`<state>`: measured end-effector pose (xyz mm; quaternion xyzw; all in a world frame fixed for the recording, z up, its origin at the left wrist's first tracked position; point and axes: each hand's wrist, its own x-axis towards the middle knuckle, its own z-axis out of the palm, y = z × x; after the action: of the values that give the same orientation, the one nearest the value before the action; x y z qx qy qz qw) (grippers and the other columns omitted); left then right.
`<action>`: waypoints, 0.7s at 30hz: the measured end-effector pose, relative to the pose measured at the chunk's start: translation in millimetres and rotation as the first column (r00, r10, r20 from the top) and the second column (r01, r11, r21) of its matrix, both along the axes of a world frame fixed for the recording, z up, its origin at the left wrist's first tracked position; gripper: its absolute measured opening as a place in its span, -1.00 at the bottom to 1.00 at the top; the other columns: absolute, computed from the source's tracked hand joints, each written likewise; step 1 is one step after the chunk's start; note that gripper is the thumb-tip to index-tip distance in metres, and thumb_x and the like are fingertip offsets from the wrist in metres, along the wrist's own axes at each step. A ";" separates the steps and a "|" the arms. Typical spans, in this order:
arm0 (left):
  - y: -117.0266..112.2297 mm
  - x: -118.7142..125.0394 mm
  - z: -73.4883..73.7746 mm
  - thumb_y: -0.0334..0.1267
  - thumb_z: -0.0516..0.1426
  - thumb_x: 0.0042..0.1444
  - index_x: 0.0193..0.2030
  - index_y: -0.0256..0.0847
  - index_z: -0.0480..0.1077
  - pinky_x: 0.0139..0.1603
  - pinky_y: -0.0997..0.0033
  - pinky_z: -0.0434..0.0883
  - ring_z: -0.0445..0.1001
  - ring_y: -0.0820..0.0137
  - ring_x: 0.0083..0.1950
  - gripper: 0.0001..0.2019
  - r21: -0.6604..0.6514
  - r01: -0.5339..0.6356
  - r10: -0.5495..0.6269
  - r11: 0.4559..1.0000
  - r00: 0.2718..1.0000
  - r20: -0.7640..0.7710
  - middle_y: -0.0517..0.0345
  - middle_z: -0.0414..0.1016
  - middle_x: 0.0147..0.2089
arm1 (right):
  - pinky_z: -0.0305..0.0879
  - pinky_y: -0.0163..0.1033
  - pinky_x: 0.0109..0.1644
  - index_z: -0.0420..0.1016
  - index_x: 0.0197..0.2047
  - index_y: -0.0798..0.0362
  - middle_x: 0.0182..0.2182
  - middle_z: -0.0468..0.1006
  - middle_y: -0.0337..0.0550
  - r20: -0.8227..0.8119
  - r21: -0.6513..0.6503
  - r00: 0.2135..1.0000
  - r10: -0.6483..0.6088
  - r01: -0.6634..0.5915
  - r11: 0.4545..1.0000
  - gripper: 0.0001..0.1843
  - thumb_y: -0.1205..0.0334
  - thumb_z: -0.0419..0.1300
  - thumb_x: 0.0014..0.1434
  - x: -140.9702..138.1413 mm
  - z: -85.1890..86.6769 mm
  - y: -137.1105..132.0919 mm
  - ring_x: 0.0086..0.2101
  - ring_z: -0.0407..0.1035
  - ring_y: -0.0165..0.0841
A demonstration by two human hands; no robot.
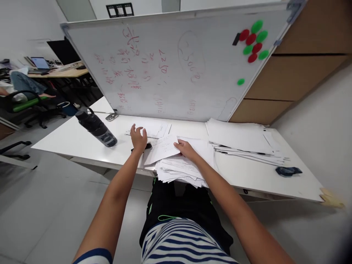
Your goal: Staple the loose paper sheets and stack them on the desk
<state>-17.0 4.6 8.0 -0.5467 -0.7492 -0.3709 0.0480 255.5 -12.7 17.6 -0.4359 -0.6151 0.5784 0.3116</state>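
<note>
Indoors, a person's right hand (186, 149) pinches a sheet of paper (162, 149) over a paper stack (180, 171) at the edge of a white desk (236, 170), while the left hand (139, 140) hovers, fingers spread, between the sheet and a dark bottle (97, 128).

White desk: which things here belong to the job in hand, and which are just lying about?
Likely in the job:
sheet, held by the right hand
paper pile near that sheet
left hand, raised, holding nothing visible
perhaps the right-side paper stack

Seemingly just lying about:
dark bottle
red and green discs
small dark bundle
</note>
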 end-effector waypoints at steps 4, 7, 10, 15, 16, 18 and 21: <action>-26.5 -14.6 4.1 -0.08 -0.20 0.38 0.13 -0.25 0.35 0.35 0.11 0.13 0.11 0.16 0.39 -0.56 0.150 -0.136 0.129 0.979 0.990 0.054 -0.19 0.00 0.43 | 0.26 -0.35 -0.47 0.49 -0.02 0.06 -0.41 0.49 -0.23 -0.012 -0.002 1.000 0.000 0.000 1.000 -0.63 0.04 0.17 0.18 -1.4 1.4 -4.6 -0.52 0.27 -0.45; -52.2 -33.4 -11.1 -0.02 -0.15 0.36 0.07 -0.24 0.40 0.28 0.13 0.21 0.26 0.14 0.30 -0.55 -0.003 0.017 -0.017 1.000 1.000 0.018 -0.17 0.31 0.26 | 0.30 -0.34 -0.44 0.47 0.03 0.07 -0.34 0.54 -0.18 -0.021 -0.018 1.000 -0.010 0.010 1.000 -0.60 0.09 0.17 0.15 -2.2 -1.9 -5.3 -0.43 0.35 -0.39; -71.7 -48.2 -32.5 0.06 0.05 0.23 0.06 -0.17 0.43 0.13 0.17 0.33 0.42 0.12 0.11 -0.58 -0.220 0.235 -0.245 0.947 0.969 -0.019 -0.08 0.48 0.05 | 0.28 -0.33 -0.46 0.49 -0.02 0.07 -0.32 0.56 -0.16 0.005 -0.010 0.999 -0.038 0.038 0.999 -0.61 0.07 0.15 0.14 -2.9 -9.5 -4.1 -0.44 0.35 -0.38; -77.5 -49.9 -49.6 0.06 0.12 0.18 0.06 -0.18 0.42 0.00 0.18 0.38 0.45 0.08 0.02 -0.57 -0.229 0.106 -0.128 0.968 0.988 -0.082 -0.10 0.50 -0.02 | 0.26 -0.30 -0.39 0.50 -0.13 0.05 -0.34 0.57 -0.18 0.157 0.156 0.982 -0.102 0.077 0.985 -0.67 0.03 0.10 0.16 -6.7 -15.8 -5.4 -0.40 0.37 -0.34; -76.9 -48.8 -49.9 0.05 0.12 0.18 0.06 -0.18 0.41 -0.01 0.18 0.38 0.45 0.08 0.02 -0.57 -0.230 0.097 -0.120 0.968 0.989 -0.087 -0.10 0.50 -0.02 | 0.26 -0.29 -0.37 0.51 -0.15 0.05 -0.35 0.57 -0.18 0.195 0.189 0.974 -0.117 0.080 0.979 -0.68 0.04 0.09 0.16 -7.3 -12.8 -7.0 -0.40 0.37 -0.33; -76.5 -47.3 -49.2 0.05 0.12 0.19 0.06 -0.18 0.40 -0.02 0.18 0.38 0.45 0.09 0.01 -0.58 -0.228 0.088 -0.111 0.970 0.990 -0.090 -0.09 0.50 -0.02 | 0.23 -0.28 -0.36 0.52 -0.18 0.05 -0.39 0.55 -0.18 0.273 0.249 0.952 -0.138 0.069 0.966 -0.70 0.07 0.06 0.18 -5.9 -0.5 -11.9 -0.42 0.36 -0.33; -77.7 -47.6 -48.4 0.05 0.11 0.21 0.07 -0.18 0.39 -0.04 0.18 0.39 0.46 0.10 -0.01 -0.58 -0.225 0.070 -0.094 0.972 0.991 -0.097 -0.09 0.49 -0.05 | 0.17 -0.27 -0.36 0.53 -0.17 0.03 -0.44 0.52 -0.20 0.348 0.382 0.916 -0.201 0.058 0.922 -0.69 0.07 0.05 0.20 6.0 28.0 -22.9 -0.44 0.33 -0.33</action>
<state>-64.5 -73.2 -40.4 -0.5984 -0.7587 -0.2572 0.0116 261.5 -35.6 45.5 -0.5149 -0.7293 0.3363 0.2998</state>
